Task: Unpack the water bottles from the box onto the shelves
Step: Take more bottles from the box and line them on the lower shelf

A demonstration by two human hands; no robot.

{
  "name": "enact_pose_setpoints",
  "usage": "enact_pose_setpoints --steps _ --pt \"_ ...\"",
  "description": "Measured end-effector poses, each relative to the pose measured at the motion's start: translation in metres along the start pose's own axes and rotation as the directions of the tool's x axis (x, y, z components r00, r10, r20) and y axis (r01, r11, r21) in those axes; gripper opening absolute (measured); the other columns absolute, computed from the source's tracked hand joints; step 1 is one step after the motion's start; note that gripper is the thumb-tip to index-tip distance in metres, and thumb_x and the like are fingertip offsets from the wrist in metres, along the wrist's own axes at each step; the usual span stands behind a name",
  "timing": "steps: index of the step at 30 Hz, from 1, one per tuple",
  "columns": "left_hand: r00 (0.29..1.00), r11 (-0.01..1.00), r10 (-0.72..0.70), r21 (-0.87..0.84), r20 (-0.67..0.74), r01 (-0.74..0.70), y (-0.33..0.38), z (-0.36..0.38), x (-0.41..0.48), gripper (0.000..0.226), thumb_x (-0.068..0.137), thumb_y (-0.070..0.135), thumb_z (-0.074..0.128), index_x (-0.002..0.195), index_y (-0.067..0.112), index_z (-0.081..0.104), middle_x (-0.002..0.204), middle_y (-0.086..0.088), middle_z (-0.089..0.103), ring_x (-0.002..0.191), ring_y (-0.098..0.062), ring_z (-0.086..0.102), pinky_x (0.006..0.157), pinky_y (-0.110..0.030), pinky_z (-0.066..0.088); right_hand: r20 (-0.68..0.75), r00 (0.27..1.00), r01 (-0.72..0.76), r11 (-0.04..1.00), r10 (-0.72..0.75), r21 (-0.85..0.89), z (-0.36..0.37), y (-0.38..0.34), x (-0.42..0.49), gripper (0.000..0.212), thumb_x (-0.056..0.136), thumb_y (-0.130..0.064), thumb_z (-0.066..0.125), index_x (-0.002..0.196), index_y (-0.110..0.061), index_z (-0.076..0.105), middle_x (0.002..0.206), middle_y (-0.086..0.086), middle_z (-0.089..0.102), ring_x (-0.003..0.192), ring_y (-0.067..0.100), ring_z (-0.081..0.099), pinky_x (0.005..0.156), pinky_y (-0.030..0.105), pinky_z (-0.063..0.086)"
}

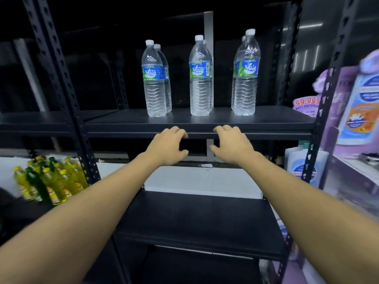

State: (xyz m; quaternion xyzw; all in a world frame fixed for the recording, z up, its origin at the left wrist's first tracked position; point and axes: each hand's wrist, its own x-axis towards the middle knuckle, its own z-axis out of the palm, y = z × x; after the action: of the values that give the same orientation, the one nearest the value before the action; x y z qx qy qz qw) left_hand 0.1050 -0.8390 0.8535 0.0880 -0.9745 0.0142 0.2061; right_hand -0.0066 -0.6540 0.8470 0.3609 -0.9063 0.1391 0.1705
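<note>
Six water bottles stood upright on the upper shelf point(205, 119) in the middle of the frame, in three pairs, one bottle behind the other. The front left bottle point(154, 78), the front middle bottle point(200, 76) and the front right bottle point(246, 74) each hid most of its partner, and the pairs stood well apart from one another. All had white caps and blue labels.

Below the shelf's front edge, the left hand point(167, 147) and the right hand point(231, 146) reached forward side by side, both empty, fingers loosely curled and spread, thumbs turned inward. Whether the fingertips touched the edge could not be told.

The lower shelf point(201, 222) lay bare beneath the forearms. Yellow oil bottles point(51, 181) crowded the lower left, and blurred purple packages point(352, 99) filled the right.
</note>
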Motion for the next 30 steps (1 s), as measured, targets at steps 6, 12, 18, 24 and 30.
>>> enact_pose_setpoints --steps 6,12,18,24,30 --pt "0.997 0.999 -0.014 -0.047 0.071 0.017 -0.008 0.008 -0.018 0.060 0.092 0.041 0.067 0.145 0.020 0.047 0.149 0.000 0.048 0.129 -0.026 0.050 0.105 -0.046 0.045 0.024 0.999 -0.039 0.999 0.038 0.021 0.001 -0.007 -0.016 0.065 0.098 -0.043 0.059 0.153 -0.016 0.038 0.150 0.010 0.047 0.135 0.035 0.042 0.105 0.047 0.046" --pt "0.991 0.985 -0.002 -0.173 0.134 0.025 -0.036 0.048 -0.056 0.060 0.092 0.043 0.066 0.145 0.022 0.046 0.147 0.004 0.048 0.133 -0.022 0.048 0.106 -0.044 0.045 0.108 0.992 -0.066 0.997 0.062 0.033 0.042 -0.040 -0.028 0.065 0.098 -0.044 0.058 0.154 -0.017 0.038 0.149 0.008 0.046 0.134 0.034 0.042 0.104 0.046 0.046" --pt "0.958 0.957 -0.100 -0.237 0.269 0.167 -0.077 0.110 -0.124 0.059 0.094 0.041 0.066 0.146 0.022 0.045 0.151 0.002 0.045 0.136 -0.022 0.046 0.107 -0.039 0.042 0.297 0.954 0.015 0.998 -0.035 0.068 0.130 -0.081 -0.057 0.066 0.099 -0.044 0.058 0.156 -0.017 0.036 0.154 0.008 0.043 0.138 0.033 0.041 0.107 0.046 0.045" --pt "0.842 0.863 -0.329 -0.226 0.428 0.452 -0.124 0.176 -0.211 0.059 0.094 0.040 0.069 0.144 0.019 0.047 0.147 -0.002 0.047 0.128 -0.025 0.053 0.104 -0.038 0.045 0.498 0.849 0.112 0.981 -0.178 0.159 0.233 -0.115 -0.089 0.069 0.100 -0.045 0.059 0.157 -0.016 0.035 0.154 0.010 0.043 0.139 0.035 0.040 0.109 0.049 0.045" --pt "0.680 0.716 -0.530 -0.163 0.506 0.679 -0.150 0.254 -0.329 0.057 0.091 0.035 0.072 0.140 0.013 0.052 0.136 -0.008 0.055 0.122 -0.027 0.057 0.097 -0.029 0.042 0.616 0.721 0.176 0.943 -0.318 0.281 0.359 -0.149 -0.135 0.066 0.100 -0.045 0.060 0.155 -0.015 0.039 0.148 0.010 0.049 0.135 0.033 0.045 0.104 0.047 0.048"
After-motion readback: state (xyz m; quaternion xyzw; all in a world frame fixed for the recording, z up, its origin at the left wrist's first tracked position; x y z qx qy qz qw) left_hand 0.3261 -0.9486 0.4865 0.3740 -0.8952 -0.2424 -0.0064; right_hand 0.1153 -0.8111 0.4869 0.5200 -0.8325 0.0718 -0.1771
